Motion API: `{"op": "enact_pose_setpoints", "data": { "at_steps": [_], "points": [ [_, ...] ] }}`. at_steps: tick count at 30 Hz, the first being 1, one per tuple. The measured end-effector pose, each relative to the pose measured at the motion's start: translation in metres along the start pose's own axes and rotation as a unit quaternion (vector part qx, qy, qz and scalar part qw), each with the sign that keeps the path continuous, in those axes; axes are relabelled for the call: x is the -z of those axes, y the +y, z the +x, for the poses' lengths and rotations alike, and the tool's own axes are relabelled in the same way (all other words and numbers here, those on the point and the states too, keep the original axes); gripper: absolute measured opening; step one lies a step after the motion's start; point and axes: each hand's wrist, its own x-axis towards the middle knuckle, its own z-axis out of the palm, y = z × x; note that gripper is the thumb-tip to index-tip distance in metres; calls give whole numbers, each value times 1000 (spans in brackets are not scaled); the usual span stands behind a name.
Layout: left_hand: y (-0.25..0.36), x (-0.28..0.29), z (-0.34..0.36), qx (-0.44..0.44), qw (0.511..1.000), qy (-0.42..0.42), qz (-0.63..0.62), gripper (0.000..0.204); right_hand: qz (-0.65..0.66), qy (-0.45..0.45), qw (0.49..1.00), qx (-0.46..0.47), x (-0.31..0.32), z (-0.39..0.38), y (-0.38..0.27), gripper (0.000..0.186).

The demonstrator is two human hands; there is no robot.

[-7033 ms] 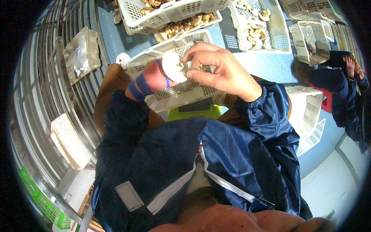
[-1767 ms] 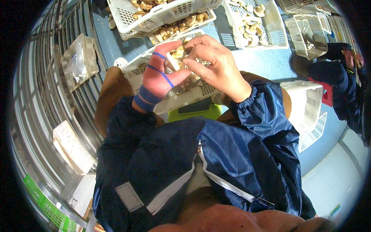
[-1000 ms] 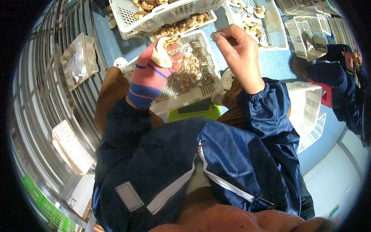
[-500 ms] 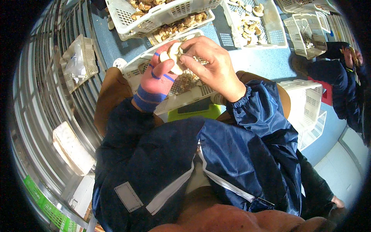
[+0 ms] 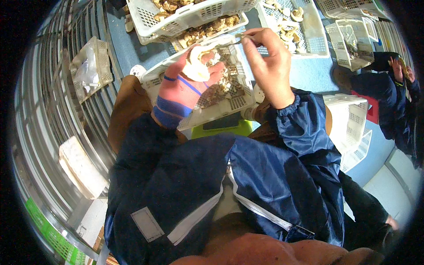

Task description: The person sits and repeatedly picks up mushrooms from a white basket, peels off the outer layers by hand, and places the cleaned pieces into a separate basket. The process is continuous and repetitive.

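Observation:
My left hand [image 5: 179, 90], in a pink glove with blue stripes, is closed around a pale cream mushroom cap [image 5: 195, 67] with a curled rim. The cap is held over a white perforated crate [image 5: 223, 110] that contains small brownish and cream scraps. To the right of it and apart from it is my bare right hand [image 5: 273, 66]. Its thumb and index finger pinch a small brownish piece [image 5: 239, 36] with a thin dark end; its kind is unclear.
Beyond are white crates [image 5: 190, 21] of brown mushrooms and a crate [image 5: 316, 35] of pale pieces. A slatted metal rack [image 5: 48, 110] runs along the left. Stacked white crates [image 5: 349, 115] stand at right. Another person [image 5: 380, 92] works at far right. A green stool [image 5: 221, 129] is beneath me.
My right hand has pulled away from the mushroom cap, up and to the right, with a small piece in its fingers. The left hand keeps the cap, now turned slightly.

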Motion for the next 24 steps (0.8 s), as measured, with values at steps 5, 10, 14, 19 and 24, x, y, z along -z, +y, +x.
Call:
{"op": "enact_pose_setpoints", "data": {
  "at_steps": [5,10,14,19,24],
  "points": [
    [9,-3,-3,4,997,63,-39,74,-17,-83,996,-21,3,-3,2,10],
    [8,6,1,16,988,60,-144,81,41,-215,976,15,4,-4,-10,11],
    [1,1,2,1,998,32,56,72,101,-248,963,-38,2,-7,-19,12],
    [5,0,2,13,997,-65,49,61,134,-233,963,-30,-4,-10,-11,12],
    [0,-15,-1,-34,983,37,179,78,145,-233,961,-31,-4,-9,-10,12]
  ]
}}
